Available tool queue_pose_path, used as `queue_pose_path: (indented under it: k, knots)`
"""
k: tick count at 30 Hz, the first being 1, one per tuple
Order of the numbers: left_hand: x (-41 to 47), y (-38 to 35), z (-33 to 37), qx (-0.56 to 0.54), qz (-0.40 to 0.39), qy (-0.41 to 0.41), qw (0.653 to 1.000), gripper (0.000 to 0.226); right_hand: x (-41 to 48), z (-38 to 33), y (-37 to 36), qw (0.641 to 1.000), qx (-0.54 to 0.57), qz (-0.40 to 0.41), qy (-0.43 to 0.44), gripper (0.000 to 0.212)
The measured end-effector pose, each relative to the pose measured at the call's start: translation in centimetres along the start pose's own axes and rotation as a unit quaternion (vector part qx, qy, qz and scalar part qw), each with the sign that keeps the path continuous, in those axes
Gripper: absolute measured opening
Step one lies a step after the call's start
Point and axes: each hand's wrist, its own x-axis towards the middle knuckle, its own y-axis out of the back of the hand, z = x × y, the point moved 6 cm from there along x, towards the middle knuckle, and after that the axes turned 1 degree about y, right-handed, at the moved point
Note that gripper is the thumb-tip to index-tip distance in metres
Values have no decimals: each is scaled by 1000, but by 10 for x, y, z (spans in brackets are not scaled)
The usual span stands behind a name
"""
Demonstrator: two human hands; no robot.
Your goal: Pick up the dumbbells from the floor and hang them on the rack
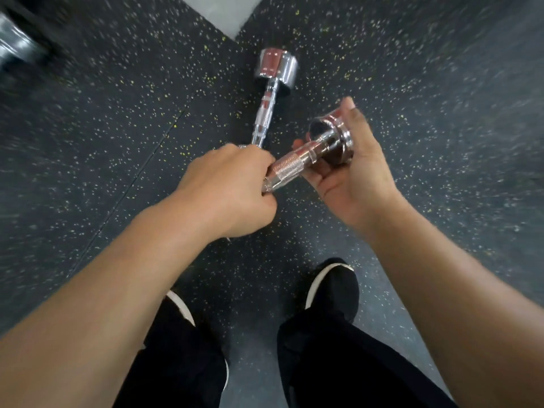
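Floor: a dark rubber gym floor (117, 113) flecked with yellow and white is seen from above; mat seams are visible, and a pale grey patch (229, 10) lies at the top edge.
Floor dumbbell: a chrome dumbbell (275, 67) is laid on the floor ahead of the hands, its far head resting on the rubber and its handle running back toward the person; its near end is hidden behind the left hand.
Held dumbbell: a second chrome dumbbell (291, 163) is carried above the floor between both hands, tilted, with its knurled handle exposed in the middle.
Left hand: the left hand (232, 184) is wrapped round the near part of the held dumbbell's handle, fingers curled tight about it.
Right hand: the right hand (347, 172) is turned palm up under the far head, which is cradled with fingers (300, 144) curled beneath and the thumb raised along its outer side.
Feet: black shoes (332, 287) with white soles and black trousers (338, 363) are seen below the arms.
Top left corner: a blurred shiny metal object (14, 39) is seen; what it is cannot be told.
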Motion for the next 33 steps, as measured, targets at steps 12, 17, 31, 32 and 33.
queue_pose_path:
  k: [12, 17, 31, 32, 33]
  knots:
    - [-135, 183, 83, -303, 143, 103, 937, 37, -208, -202, -75, 990, 28, 51, 125, 46]
    - [-151, 226, 111, -695, 110, 135, 698, 82, -254, -280, -95, 982, 42, 22, 186, 40]
    - [-288, 422, 208, -778, 186, 77, 595, 36, -473, -411, -173, 945, 2, -149, 290, 14]
    - [-306, 446, 214, -778, 200, 55, 593, 34, -497, -427, -188, 941, -22, -158, 297, 16]
    - [-325, 472, 221, -774, 216, 28, 594, 32, -522, -443, -204, 938, -34, -164, 304, 20]
